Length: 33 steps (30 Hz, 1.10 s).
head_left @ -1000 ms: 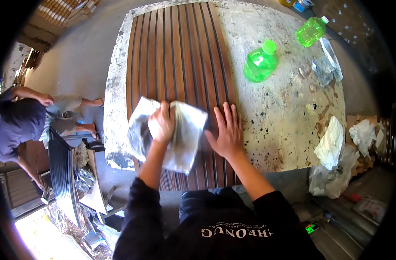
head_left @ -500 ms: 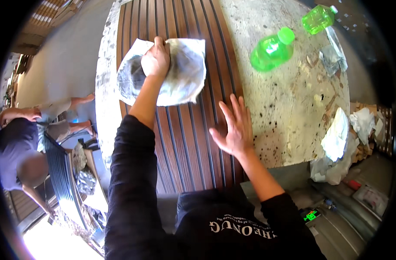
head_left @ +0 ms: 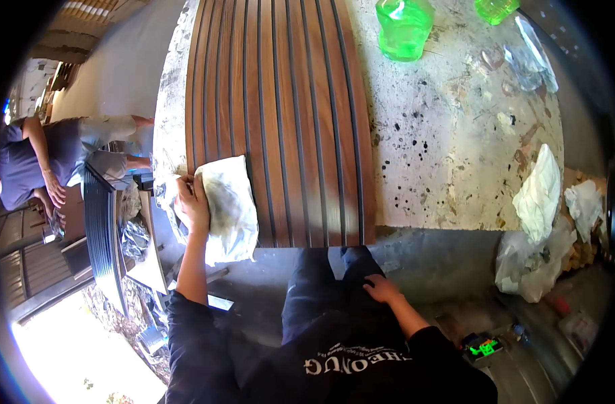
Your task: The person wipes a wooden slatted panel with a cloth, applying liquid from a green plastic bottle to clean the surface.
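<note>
- Cloth [head_left: 232, 205], white with grey smudges, lies over the near left corner of a brown slatted panel [head_left: 274, 121], its lower part reaching past the panel's near edge.
- The two hands are well apart; the left hand [head_left: 194, 205] is clamped on the cloth near its left side, with the forearm coming up from below.
- The right hand [head_left: 383, 289] is off the bench [head_left: 455, 161], resting against the dark trousers [head_left: 309, 286] with thumb and fingers loosely apart.
- The panel lies flat on the left part of the bench, its dark grooves running away from the person; a pale sheen shows near its near right corner.
- The bench top is whitish, worn and spotted with dark marks.
- A green bottle [head_left: 405, 34] stands on it to the right of the panel, cut off by the upper edge of the view; a second green bottle [head_left: 496, 8] shows in part farther right.
- Clear plastic wrapping [head_left: 526, 66] lies by the bench's right edge.
- A crumpled white rag [head_left: 540, 194] hangs at the near right corner, just above a translucent bag [head_left: 533, 266].
- At the far left, a co-worker [head_left: 42, 161] in a dark top is near a black ridged panel [head_left: 100, 236].
</note>
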Tool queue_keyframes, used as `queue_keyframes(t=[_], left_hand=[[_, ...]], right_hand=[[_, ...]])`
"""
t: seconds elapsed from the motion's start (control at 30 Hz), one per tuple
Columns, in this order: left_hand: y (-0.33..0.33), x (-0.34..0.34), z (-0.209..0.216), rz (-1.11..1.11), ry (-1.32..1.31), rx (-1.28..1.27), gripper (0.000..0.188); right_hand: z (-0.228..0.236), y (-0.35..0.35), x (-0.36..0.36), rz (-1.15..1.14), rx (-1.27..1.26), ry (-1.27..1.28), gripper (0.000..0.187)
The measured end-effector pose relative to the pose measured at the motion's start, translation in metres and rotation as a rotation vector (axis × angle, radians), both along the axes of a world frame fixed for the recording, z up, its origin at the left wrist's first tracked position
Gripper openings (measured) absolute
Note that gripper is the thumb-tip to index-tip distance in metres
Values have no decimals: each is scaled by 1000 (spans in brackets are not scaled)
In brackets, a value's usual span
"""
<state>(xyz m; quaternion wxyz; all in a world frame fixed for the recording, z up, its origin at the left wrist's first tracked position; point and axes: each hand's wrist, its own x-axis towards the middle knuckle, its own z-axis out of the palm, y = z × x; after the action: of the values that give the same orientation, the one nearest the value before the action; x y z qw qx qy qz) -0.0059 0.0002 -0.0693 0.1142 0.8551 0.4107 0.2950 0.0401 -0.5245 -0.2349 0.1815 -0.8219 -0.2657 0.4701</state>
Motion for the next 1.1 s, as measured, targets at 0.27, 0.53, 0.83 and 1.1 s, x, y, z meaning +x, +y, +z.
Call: queue_keyframes(t=[0.27,0.53,0.83,1.1], left_hand=[[-3,-3,6,28,21,-15,16],[-2,-7,5,34,-18,-31,16],[-3,-2,4,50,-26,-37,22],[-50,-14,14,-80,193,49,18]], right_hand=[[-79,14,-17,304,-383,139,32],[-66,20,8,516,-493,273,27],[-103,-29,9,430,-228,285,25],[-140,-25,-20,346,-278,-83,19]])
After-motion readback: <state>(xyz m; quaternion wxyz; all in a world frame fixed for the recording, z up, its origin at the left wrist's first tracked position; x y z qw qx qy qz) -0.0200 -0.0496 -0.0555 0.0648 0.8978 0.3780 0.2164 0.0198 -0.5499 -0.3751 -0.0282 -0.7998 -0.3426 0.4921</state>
